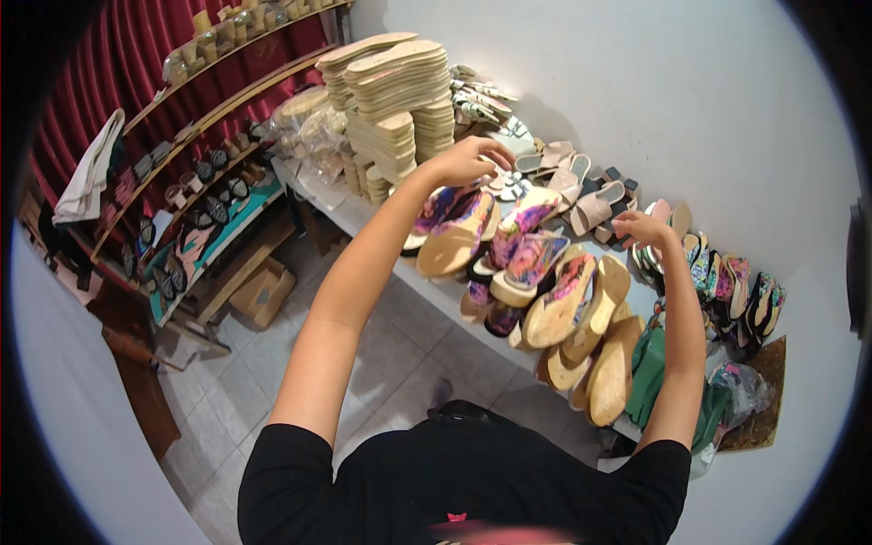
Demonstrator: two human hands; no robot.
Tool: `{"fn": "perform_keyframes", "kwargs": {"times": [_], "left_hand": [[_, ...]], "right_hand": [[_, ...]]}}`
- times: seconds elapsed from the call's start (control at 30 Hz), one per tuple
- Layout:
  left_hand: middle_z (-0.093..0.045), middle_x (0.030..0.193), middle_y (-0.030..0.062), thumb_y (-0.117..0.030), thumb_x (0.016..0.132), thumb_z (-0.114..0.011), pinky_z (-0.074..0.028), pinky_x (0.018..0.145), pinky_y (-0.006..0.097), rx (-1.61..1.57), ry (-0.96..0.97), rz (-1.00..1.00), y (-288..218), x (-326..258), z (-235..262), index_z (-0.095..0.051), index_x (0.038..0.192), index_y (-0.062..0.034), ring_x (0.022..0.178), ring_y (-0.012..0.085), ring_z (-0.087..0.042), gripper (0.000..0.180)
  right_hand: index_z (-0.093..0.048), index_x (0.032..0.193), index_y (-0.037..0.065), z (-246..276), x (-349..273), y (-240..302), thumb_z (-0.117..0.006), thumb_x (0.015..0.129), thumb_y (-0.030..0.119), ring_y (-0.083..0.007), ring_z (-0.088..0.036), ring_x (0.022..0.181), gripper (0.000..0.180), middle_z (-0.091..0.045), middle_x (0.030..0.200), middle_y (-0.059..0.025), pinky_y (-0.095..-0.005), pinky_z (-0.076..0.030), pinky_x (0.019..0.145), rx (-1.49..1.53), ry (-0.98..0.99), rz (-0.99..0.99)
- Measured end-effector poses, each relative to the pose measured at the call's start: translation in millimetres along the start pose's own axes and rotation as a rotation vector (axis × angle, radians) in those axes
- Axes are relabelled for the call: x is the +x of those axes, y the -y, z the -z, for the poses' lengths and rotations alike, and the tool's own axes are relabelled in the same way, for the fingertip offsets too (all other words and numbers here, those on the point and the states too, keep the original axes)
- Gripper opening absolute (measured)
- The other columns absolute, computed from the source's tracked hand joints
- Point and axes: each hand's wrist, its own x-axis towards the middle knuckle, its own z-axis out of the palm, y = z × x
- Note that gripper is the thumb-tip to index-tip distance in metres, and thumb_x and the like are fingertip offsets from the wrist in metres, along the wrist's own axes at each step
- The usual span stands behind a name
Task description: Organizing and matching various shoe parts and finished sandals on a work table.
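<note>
My left hand (468, 161) reaches far over the white table (363, 218), its fingers closed on a pale sandal (505, 182) among the footwear there. My right hand (643, 227) hovers over a row of colourful sandals (713, 268) at the right, fingers curled at the edge of a pink one (660, 212). Between my arms lie floral wedge sandals with cork soles (527, 259), some turned on their sides. Beige strap sandals (590, 204) lie beyond them by the wall.
Tall stacks of tan soles (395, 100) stand at the table's far left, with bagged items (313, 127) beside. Wooden shelves (209, 127) with shoe parts line the red-curtained wall. A cardboard box (263, 292) sits on the tiled floor. A green bag (654, 372) hangs at the table's near right.
</note>
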Motion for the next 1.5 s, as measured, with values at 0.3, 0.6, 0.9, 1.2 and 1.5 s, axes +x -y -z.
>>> {"fn": "perform_keyframes", "kwargs": {"times": [0.3,0.6,0.9,1.2,1.5], "left_hand": [[-0.06,0.095,0.0129,-0.003,0.072,-0.044,-0.045,0.078,0.03,0.045,0.048,-0.052,75,86,29,-0.057,0.1,-0.0023,0.088,0.0186,-0.058,0.031],[-0.061,0.086,0.015,-0.007,0.066,-0.048,-0.044,0.069,0.029,0.022,-0.219,0.165,139,202,1,-0.061,0.094,-0.0057,0.078,0.0203,-0.058,0.031],[-0.044,0.123,0.0166,-0.03,0.068,-0.056,-0.034,0.094,0.037,0.352,0.047,0.542,246,285,-16,-0.052,0.112,-0.0037,0.117,0.0309,-0.038,0.052],[-0.042,0.125,0.0148,-0.03,0.072,-0.05,-0.031,0.094,0.043,-0.082,-0.076,0.903,307,356,-42,-0.044,0.119,-0.0044,0.116,0.0301,-0.038,0.054],[-0.044,0.123,0.014,-0.031,0.074,-0.047,-0.031,0.092,0.043,-0.979,-0.503,1.354,364,370,-46,-0.044,0.12,-0.0059,0.114,0.029,-0.039,0.052]], "right_hand": [[-0.047,0.114,0.003,16,66,57,-0.049,0.081,0.039,-0.02,-0.06,0.077,0.049,-0.057,0.1,-0.0122,-0.0307,-0.046,0.065,-0.07,-0.097,-0.004],[-0.043,0.117,-0.001,-21,104,171,-0.055,0.079,0.029,-0.0293,-0.051,0.101,0.05,-0.051,0.111,-0.0215,-0.0345,-0.04,0.085,-0.26,-0.455,0.287],[-0.048,0.112,0.0,-27,113,166,-0.057,0.078,0.027,-0.0272,-0.057,0.092,0.045,-0.057,0.101,-0.0185,-0.0325,-0.044,0.078,-0.105,-0.415,0.055],[-0.049,0.109,0.002,-25,100,135,-0.055,0.08,0.025,-0.0252,-0.055,0.092,0.038,-0.056,0.1,-0.0173,-0.0335,-0.043,0.079,0.176,-0.427,0.148],[-0.049,0.106,-0.002,-4,119,94,-0.057,0.078,0.024,-0.0272,-0.058,0.089,0.04,-0.059,0.096,-0.0186,-0.033,-0.045,0.078,0.2,-0.457,0.069]]}}
